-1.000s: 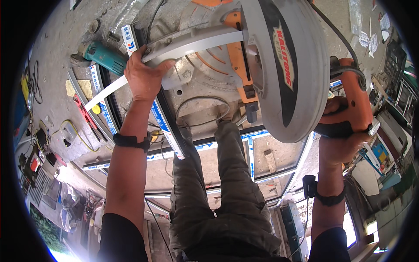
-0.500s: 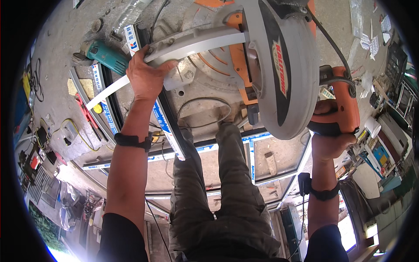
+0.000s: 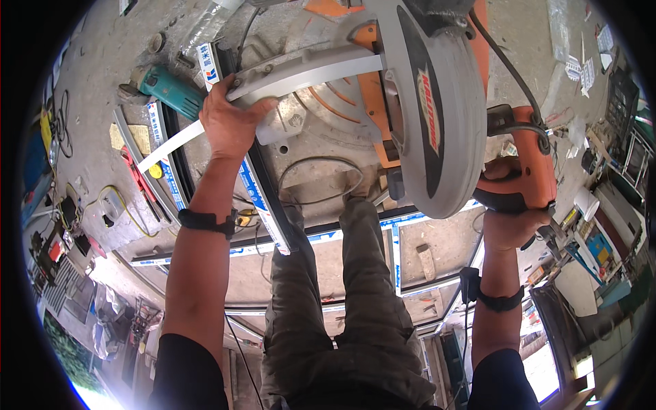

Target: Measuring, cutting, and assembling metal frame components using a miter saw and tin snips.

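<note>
My left hand [image 3: 231,130] wraps round a pale metal strip [image 3: 321,76], pressing it to the grey fence [image 3: 290,67] of a miter saw [image 3: 447,174]. One end of the strip sticks out to the left; the other reaches the saw's orange insert [image 3: 370,102]. My right hand [image 3: 509,227] is closed round the saw's orange and black handle [image 3: 536,164], at the right of the grey blade guard. The guard hides the blade, and I cannot tell whether it spins. Under my left hand runs a dark profile with blue-white film [image 3: 263,198].
A teal power tool [image 3: 171,90] lies left of the saw. Nearby are more film-covered profiles [image 3: 167,147] and red-handled pliers [image 3: 137,171]. A large frame [image 3: 328,236] lies on the floor around my legs. A black cable [image 3: 509,58] runs from the saw handle.
The saw head and my right hand on its handle have shifted slightly to the left. My left hand and the strip stay nearly in place.
</note>
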`<state>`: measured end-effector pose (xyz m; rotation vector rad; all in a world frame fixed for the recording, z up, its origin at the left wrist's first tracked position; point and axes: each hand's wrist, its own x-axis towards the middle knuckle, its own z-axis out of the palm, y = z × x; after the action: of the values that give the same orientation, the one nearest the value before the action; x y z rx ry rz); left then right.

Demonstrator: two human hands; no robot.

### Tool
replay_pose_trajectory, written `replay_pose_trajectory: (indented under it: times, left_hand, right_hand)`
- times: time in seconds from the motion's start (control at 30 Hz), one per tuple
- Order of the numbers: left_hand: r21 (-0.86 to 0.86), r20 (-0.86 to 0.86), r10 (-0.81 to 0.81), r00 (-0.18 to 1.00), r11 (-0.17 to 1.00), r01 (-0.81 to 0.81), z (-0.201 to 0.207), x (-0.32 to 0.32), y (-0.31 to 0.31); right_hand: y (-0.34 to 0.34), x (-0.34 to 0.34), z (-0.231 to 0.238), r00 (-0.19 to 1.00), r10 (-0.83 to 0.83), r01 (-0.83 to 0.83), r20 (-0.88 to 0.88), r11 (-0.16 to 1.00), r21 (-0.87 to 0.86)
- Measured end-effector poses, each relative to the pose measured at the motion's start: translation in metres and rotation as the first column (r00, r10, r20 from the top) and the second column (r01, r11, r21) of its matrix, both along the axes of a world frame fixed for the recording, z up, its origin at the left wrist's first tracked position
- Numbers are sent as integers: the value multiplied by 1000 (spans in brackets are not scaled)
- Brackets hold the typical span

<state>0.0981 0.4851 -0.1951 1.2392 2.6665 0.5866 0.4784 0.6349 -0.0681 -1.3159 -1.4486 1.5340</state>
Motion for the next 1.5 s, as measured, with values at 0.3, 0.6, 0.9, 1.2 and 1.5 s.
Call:
replay_pose_trajectory:
  times: [0.3,0.6,0.9,1.2,1.5]
  left_hand:
    - [-23,57,23,998,999,-22,-1,-1,-5]
    - [-47,37,22,999,999,-20,2,-1,-2]
    - [-29,59,21,998,999,-19,4,-1,-2]
    - [-27,112,39,993,999,-37,1,-1,-3]
    - [-38,95,32,995,999,-29,1,-2,-3]
  right_hand:
    - [30,-35,60,998,61,-62,22,998,28]
    - [30,-35,60,998,61,-61,-4,998,19]
    - [26,-33,59,999,39,-39,4,999,-4]
    - [27,-33,58,999,50,-50,1,999,-1]
    - [25,-28,53,999,40,-40,5,999,-16]
